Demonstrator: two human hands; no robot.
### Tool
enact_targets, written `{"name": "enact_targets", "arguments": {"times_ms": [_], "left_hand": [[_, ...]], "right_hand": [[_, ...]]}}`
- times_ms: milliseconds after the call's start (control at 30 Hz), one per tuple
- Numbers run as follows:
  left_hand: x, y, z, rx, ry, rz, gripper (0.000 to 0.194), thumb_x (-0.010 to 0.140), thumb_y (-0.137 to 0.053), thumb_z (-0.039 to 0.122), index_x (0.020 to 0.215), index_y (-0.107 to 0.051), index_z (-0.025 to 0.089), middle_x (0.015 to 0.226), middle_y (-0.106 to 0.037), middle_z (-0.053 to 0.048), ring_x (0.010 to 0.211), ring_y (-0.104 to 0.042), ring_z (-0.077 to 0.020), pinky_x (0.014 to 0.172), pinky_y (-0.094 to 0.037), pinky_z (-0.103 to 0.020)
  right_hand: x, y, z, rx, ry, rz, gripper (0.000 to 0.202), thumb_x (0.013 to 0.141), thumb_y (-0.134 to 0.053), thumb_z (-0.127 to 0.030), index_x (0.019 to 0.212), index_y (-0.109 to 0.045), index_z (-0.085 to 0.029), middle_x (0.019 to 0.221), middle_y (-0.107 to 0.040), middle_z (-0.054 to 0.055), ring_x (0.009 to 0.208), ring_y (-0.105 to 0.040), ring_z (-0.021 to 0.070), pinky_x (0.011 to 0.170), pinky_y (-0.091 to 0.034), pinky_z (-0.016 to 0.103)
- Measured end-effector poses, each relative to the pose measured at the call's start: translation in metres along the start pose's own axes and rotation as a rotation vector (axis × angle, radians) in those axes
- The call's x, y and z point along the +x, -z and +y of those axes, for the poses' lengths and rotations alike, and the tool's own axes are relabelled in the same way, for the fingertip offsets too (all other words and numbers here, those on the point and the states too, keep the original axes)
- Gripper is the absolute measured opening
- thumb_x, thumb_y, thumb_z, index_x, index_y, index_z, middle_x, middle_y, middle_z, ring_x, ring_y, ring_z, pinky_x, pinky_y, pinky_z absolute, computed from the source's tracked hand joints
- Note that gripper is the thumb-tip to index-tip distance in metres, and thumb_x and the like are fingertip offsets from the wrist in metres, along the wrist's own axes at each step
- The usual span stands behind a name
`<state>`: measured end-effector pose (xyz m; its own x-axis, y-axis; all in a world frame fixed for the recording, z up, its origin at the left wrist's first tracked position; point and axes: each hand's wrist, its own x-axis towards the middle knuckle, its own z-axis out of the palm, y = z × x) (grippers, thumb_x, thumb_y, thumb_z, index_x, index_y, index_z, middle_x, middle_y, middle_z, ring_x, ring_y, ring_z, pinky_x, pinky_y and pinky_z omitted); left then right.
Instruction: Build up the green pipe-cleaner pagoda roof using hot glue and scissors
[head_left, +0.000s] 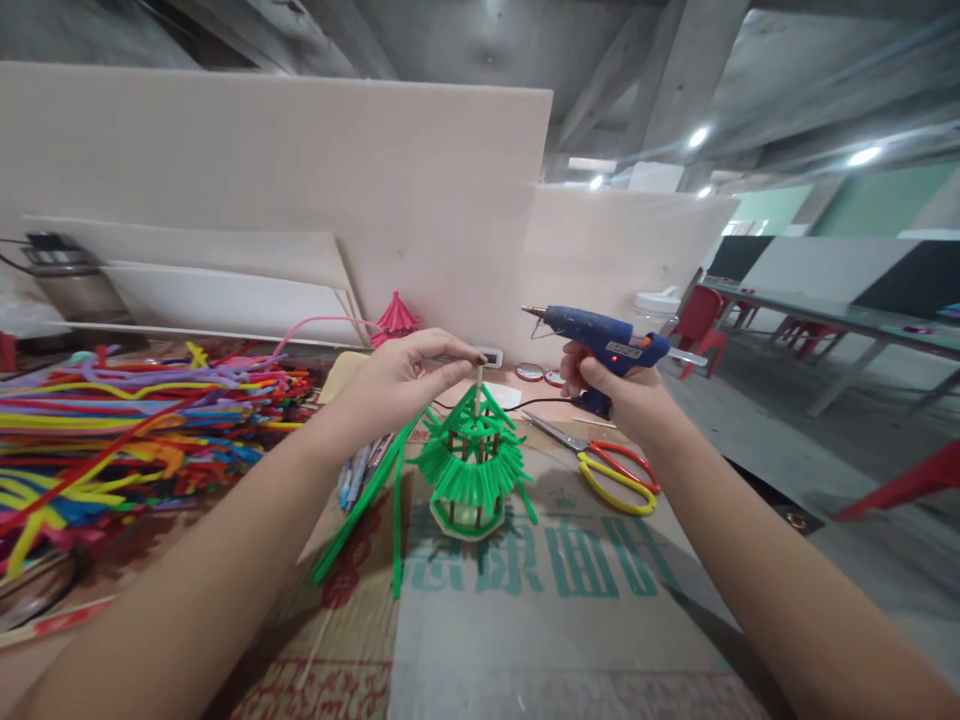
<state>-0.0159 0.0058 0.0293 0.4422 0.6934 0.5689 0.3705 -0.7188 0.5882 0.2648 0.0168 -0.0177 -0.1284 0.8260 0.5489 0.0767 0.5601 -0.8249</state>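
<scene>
In the middle of the head view a small green pagoda model [474,470] stands upright on the cardboard, its roofs made of fuzzy green pipe cleaners. A thin wooden stick [478,388] rises from its top. My left hand [431,365] pinches the upper end of that stick between thumb and fingertips. My right hand [607,380] is wrapped round the handle of a blue hot glue gun [600,333], held raised to the right of the model. Its nozzle points left and a red light glows on its side. Loose green pipe cleaners [367,510] lie left of the model.
Scissors [615,470] with red and yellow handles lie right of the model. A heap of coloured pipe cleaners [142,430] covers the left side. A pink pagoda roof [395,318] stands behind, before white boards [420,200]. Printed cardboard [540,640] covers the table front.
</scene>
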Motion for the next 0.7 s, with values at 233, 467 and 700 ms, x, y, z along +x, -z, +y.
{"name": "enact_targets", "arguments": {"times_ms": [233, 467, 700], "left_hand": [[0.0, -0.004, 0.003, 0.005, 0.028, 0.006, 0.027, 0.088, -0.062, 0.036, 0.104, -0.074, 0.017, 0.1, -0.074, -0.007, 0.097, -0.067, -0.0195, 0.09, -0.052, -0.031], [0.0, -0.002, 0.004, 0.035, 0.009, 0.015, 0.026, 0.088, -0.06, 0.033, 0.101, -0.075, 0.016, 0.1, -0.075, -0.008, 0.097, -0.068, -0.0201, 0.09, -0.053, -0.031], [-0.001, -0.002, 0.006, 0.061, 0.025, 0.026, 0.025, 0.088, -0.06, 0.032, 0.1, -0.075, 0.017, 0.099, -0.075, -0.007, 0.096, -0.068, -0.0199, 0.088, -0.052, -0.029]], "right_hand": [[-0.019, 0.01, -0.017, -0.254, -0.026, -0.172, 0.049, 0.081, -0.06, -0.069, 0.089, -0.07, -0.022, 0.089, -0.071, 0.007, 0.087, -0.066, 0.025, 0.076, -0.053, 0.036], [-0.024, -0.013, -0.036, -0.263, 0.011, -0.246, 0.039, 0.077, -0.07, -0.06, 0.078, -0.065, -0.021, 0.071, -0.067, 0.003, 0.068, -0.062, 0.0196, 0.062, -0.046, 0.03], [-0.022, -0.009, -0.03, -0.324, 0.0, -0.185, 0.032, 0.076, -0.072, -0.05, 0.082, -0.06, -0.02, 0.07, -0.061, 0.0, 0.065, -0.055, 0.0171, 0.061, -0.042, 0.029]]}}
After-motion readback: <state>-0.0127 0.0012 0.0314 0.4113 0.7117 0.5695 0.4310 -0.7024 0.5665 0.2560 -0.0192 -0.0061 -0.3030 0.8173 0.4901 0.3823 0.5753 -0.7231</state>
